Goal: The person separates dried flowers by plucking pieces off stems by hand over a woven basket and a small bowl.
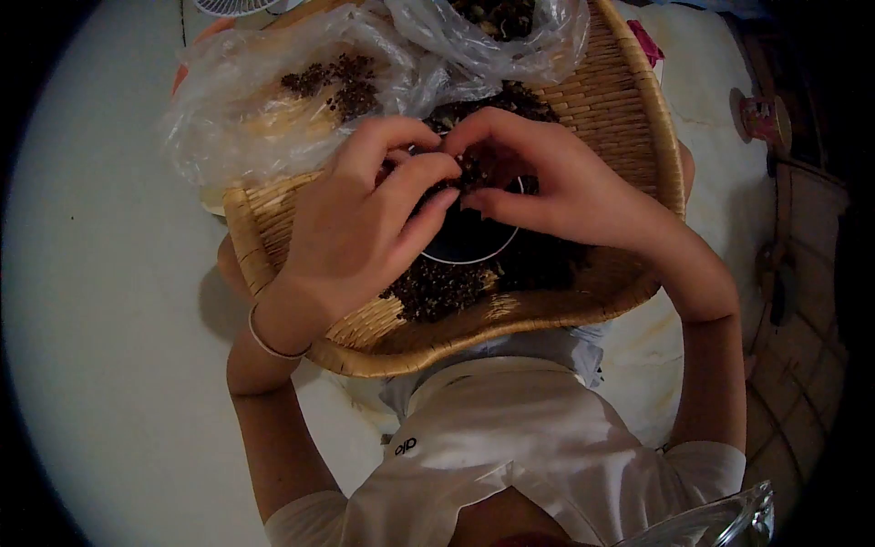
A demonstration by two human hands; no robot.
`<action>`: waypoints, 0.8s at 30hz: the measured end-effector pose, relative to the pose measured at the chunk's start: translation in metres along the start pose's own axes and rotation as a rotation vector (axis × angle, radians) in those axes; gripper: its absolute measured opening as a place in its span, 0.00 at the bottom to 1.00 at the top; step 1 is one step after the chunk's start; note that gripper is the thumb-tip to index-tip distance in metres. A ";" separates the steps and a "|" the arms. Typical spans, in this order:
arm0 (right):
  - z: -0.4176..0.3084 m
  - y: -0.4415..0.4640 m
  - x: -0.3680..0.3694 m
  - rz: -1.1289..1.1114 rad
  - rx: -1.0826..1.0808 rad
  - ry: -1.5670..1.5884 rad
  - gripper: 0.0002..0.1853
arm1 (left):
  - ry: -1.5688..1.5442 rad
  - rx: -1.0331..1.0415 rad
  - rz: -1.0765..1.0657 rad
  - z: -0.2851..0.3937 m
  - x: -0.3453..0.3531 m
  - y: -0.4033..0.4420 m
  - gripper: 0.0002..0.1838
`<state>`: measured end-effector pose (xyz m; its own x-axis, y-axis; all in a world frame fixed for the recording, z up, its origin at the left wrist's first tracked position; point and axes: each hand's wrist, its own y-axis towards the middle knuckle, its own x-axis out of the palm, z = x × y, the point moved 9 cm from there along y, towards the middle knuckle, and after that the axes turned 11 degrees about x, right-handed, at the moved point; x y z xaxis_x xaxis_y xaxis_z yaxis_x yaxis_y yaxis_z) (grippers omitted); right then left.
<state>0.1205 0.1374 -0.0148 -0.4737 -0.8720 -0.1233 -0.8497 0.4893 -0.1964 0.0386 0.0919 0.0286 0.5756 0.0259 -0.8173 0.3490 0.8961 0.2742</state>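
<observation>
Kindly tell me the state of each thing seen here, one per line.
Left hand, fingers bent onto dark cluster
Right hand, fingers bent onto same cluster
Woven tray, holding dark clusters
Plastic bags, crumpled
White-rimmed bowl, partly hidden, contents unclear
White slotted object, partly out of view
Reddish cup, upright or tilted unclear

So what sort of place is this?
Probably a room in a home, used for hand work: a woven tray holds clumps of small dark pieces, a clear plastic bag lies over it, and what looks like a fan grille shows behind.
</observation>
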 end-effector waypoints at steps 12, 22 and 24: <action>-0.003 0.000 0.000 0.006 -0.025 -0.015 0.16 | -0.077 0.022 0.108 0.000 -0.005 -0.003 0.11; -0.002 0.000 -0.001 0.010 -0.051 -0.018 0.17 | -0.139 0.055 0.140 0.005 -0.007 -0.002 0.14; -0.003 -0.001 -0.001 0.022 -0.062 -0.063 0.17 | -0.129 0.080 0.130 0.006 -0.006 -0.002 0.15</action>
<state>0.1211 0.1381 -0.0113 -0.4783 -0.8579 -0.1879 -0.8531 0.5047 -0.1326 0.0386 0.0870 0.0354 0.7076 0.0774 -0.7023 0.3205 0.8507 0.4166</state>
